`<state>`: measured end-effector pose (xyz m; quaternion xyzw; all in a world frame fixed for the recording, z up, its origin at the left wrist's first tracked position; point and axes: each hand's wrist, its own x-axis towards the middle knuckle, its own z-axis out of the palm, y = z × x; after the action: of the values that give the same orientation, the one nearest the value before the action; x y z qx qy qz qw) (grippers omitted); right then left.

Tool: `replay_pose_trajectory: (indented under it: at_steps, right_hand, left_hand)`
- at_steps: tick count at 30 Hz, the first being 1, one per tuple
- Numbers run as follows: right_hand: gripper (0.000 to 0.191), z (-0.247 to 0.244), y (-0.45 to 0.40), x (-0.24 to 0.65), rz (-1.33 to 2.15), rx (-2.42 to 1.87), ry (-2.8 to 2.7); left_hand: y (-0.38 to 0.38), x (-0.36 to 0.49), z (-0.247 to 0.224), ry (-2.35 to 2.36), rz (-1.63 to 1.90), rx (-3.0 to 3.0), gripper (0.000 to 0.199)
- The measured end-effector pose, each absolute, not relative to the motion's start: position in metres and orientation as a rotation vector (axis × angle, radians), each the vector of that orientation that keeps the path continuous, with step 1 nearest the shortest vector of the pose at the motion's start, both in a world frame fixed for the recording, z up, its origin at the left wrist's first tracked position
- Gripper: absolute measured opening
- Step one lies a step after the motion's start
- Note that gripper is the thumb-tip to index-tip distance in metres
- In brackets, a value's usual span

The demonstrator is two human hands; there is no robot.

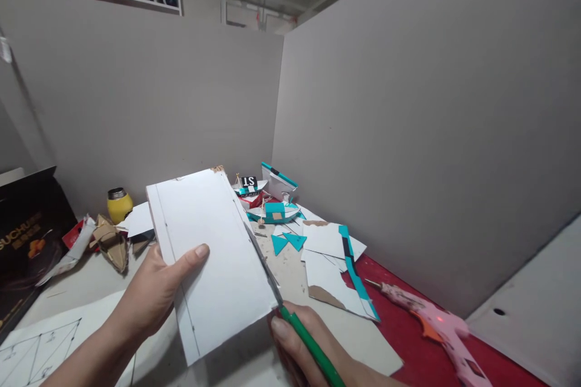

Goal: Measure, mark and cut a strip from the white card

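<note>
Showing faint pencil lines, white cardboard [218,260] tilts.

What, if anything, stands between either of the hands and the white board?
Nothing visible for the left hand: it grips the board directly. Between the right hand and the board is just its green-handled cutting tool, blade at the right edge.

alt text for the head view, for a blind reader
The left hand holds a white cardboard sheet while the right hand holds green-handled scissors at its edge; small model boats and a pink glue gun lie nearby.
</note>
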<state>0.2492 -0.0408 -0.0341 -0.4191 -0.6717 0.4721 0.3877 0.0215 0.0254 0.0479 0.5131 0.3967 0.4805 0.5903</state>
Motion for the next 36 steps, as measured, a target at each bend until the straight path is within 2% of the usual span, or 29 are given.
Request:
replay_pose_trajectory:
  at_steps: [10, 18, 25, 30, 36]
  right_hand:
    - [0.061, 0.003, -0.064, 0.240, 1.004, -1.033, -1.630]
    - [0.058, -0.012, -0.053, 0.242, 1.021, -0.921, -1.670]
    - [0.043, -0.028, -0.040, 0.246, 1.248, -1.159, -1.612]
    - [0.046, -0.025, -0.038, 0.249, 1.155, -1.039, -1.732]
    - [0.052, -0.030, -0.045, 0.246, 1.155, -1.095, -1.636]
  left_hand:
    - [0.018, 0.027, 0.052, 0.904, 1.094, 1.159, 0.083]
    - [0.017, 0.029, 0.055, 0.921, 1.115, 1.104, 0.082]
    - [0.009, 0.040, 0.050, 0.916, 1.160, 1.040, 0.080]
    - [0.008, 0.041, 0.051, 0.929, 1.169, 1.020, 0.078]
    - [0.008, 0.041, 0.052, 0.937, 1.169, 1.051, 0.077]
